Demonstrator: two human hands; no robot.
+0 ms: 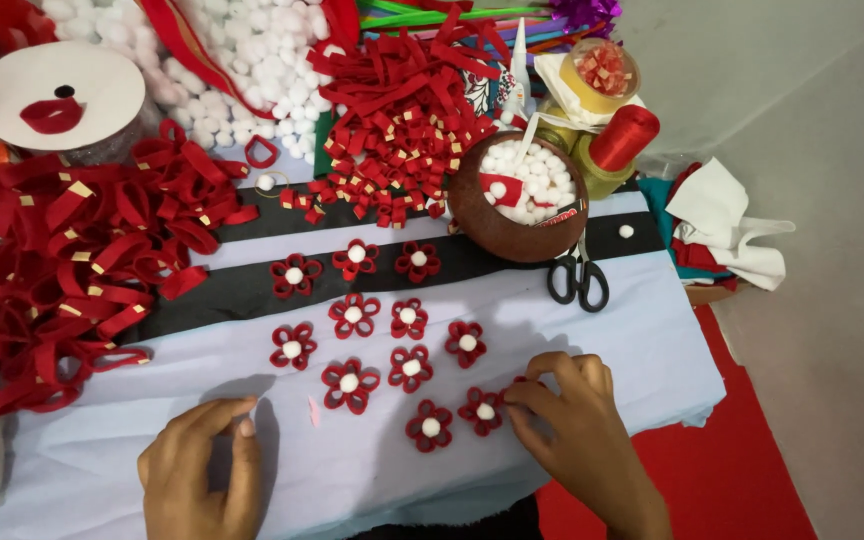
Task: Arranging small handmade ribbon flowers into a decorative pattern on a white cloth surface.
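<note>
The right hand [577, 415] has its fingertips pinched around a small red ribbon flower [514, 388] at the near right end of the rows, and most of that flower is hidden under the fingers. The left hand [202, 470] lies on the pale cloth [642, 340] that covers the surface, fingers curled loosely, holding nothing. To set the flower down well, I think the grip should stay soft so the loops do not get squashed, and the flower should sit in line with its neighbour, the flower with a white ball [480, 410] just beside it. The other flowers [352, 315] lie in neat rows, each made of curly red loops with a fluffy white ball in the middle. A round brown bowl [512, 225] holds more soft white balls. Black scissors [579, 280] lie just in front of the bowl. A big heap of red ribbon loops [62, 270] with little gold bits sits on the left, and cut red strips [392, 130] are piled farther back. The ribbon looks smooth and bendy.
</note>
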